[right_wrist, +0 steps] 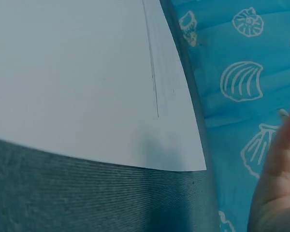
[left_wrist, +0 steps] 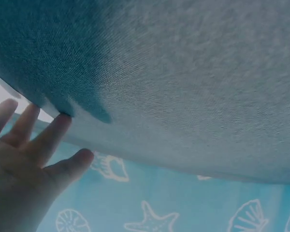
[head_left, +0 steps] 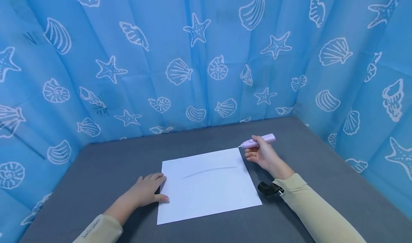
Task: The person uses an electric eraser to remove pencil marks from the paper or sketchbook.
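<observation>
A white sheet of paper point(head_left: 209, 196) lies on the grey tabletop, with a thin grey pencil line point(head_left: 209, 170) curving across its upper half. My left hand point(head_left: 148, 190) rests at the sheet's left edge, fingers spread and thumb on the paper. In the left wrist view the fingers point(left_wrist: 48, 137) are stretched out over the edge. My right hand point(head_left: 264, 156) grips a lilac electric eraser point(head_left: 259, 141) above the sheet's far right corner, its thin tip pointing left. The right wrist view catches only part of that hand point(right_wrist: 278, 179); the eraser is mostly out of frame.
A blue curtain point(head_left: 206, 67) with white shells and starfish hangs behind and beside the table point(head_left: 122, 160). A black wrist camera point(head_left: 269, 188) sits under the right cuff. Beige sleeves point(head_left: 315, 207) cover both forearms.
</observation>
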{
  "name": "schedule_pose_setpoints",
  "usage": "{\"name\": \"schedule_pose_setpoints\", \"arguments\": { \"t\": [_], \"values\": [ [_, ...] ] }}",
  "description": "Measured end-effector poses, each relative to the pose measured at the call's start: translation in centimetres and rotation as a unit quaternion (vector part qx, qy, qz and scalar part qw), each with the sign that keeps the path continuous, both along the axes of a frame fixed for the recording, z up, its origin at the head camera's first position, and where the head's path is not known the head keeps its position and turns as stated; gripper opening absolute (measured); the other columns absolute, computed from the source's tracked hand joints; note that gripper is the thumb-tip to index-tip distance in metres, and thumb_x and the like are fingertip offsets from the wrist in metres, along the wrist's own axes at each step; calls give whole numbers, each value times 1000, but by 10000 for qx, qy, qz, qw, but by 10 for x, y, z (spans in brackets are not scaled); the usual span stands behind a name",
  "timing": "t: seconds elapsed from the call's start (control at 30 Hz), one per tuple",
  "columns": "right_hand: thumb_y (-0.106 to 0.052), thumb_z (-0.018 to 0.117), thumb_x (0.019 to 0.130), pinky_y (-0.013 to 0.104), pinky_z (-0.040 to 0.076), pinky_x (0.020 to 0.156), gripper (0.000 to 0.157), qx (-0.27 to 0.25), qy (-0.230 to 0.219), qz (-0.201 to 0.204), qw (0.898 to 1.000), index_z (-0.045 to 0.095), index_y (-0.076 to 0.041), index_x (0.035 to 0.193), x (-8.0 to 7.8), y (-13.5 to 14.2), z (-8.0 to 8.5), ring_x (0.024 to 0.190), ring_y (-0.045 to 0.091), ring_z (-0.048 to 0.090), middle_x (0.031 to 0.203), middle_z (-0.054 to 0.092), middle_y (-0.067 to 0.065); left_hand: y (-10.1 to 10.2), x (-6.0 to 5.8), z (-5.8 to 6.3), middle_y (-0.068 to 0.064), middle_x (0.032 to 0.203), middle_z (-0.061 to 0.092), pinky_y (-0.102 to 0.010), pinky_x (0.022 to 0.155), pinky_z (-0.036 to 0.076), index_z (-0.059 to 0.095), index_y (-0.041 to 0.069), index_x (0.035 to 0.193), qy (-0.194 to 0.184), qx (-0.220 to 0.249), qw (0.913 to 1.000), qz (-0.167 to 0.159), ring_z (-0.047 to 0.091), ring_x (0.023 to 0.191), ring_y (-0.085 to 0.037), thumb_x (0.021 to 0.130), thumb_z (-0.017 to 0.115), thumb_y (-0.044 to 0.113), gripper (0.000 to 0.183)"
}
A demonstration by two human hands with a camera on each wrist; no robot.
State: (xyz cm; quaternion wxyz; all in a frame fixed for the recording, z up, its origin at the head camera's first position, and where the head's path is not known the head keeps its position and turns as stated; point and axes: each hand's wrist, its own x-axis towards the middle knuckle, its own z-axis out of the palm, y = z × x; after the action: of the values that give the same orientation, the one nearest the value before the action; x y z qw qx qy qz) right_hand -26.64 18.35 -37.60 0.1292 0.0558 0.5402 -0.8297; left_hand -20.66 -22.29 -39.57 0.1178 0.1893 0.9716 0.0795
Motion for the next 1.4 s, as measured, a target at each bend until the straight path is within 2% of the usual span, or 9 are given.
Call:
{"name": "schedule_pose_setpoints", "arguments": {
  "t": [0.1,0.2,0.37,0.53,0.67,0.8,1.03,1.4],
  "values": [
    [-28,38,106,27,57,62,35,72,-43,452,9989,48,5,112,-1,1,-4,70,16,70,80,69,8,3,-2,-2,-23,141,44,-70,102,23,47,0,141,164,-66,9998,-84,37,132,-44,76,72,59,91],
    [-21,46,104,28,57,64,26,251,-90,622,9977,56,3,105,-3,2,-7,72,17,70,81,69,9,6,-4,-5,-25,146,37,-69,103,24,45,-3,142,249,-18,9994,-242,32,136,-44,75,73,59,96],
    [-13,51,99,25,54,61,18,569,-261,547,9965,60,1,93,-5,2,-9,64,14,62,76,64,7,9,-5,-6,-26,157,18,-69,106,18,36,-6,145,-4,207,9991,-363,16,143,-44,76,74,59,103],
    [-8,49,97,24,53,59,17,694,-305,734,9944,60,4,92,-9,-2,-11,62,14,61,74,64,9,6,-9,-5,-24,158,14,-70,106,12,28,-5,150,-376,232,9984,-345,7,145,-44,77,72,60,107],
    [-6,46,95,24,52,56,18,869,-308,844,9922,59,4,87,-12,-6,-11,59,13,59,70,64,9,4,-14,-5,-23,159,12,-71,106,9,24,-3,151,-534,202,9979,-322,6,145,-43,77,70,62,109],
    [-9,46,93,22,49,52,17,1055,-329,746,9911,54,6,92,-12,-9,-12,55,12,54,68,60,8,5,-16,-4,-21,160,12,-72,105,6,23,-2,152,-598,166,9977,-256,6,146,-41,77,71,62,109],
    [-11,46,94,21,46,51,21,1250,-528,667,9885,51,8,99,-6,-5,-20,53,11,52,65,60,6,11,-12,-6,-22,159,12,-75,103,5,25,-1,152,-718,112,9969,-295,7,145,-45,76,71,62,109],
    [-10,47,95,20,47,53,18,1373,-451,846,9859,56,5,89,-10,-5,-24,54,9,52,65,60,5,9,-16,-3,-25,159,7,-76,102,5,22,-1,152,-782,209,9965,-206,3,144,-46,76,74,58,110]
  ]
}}
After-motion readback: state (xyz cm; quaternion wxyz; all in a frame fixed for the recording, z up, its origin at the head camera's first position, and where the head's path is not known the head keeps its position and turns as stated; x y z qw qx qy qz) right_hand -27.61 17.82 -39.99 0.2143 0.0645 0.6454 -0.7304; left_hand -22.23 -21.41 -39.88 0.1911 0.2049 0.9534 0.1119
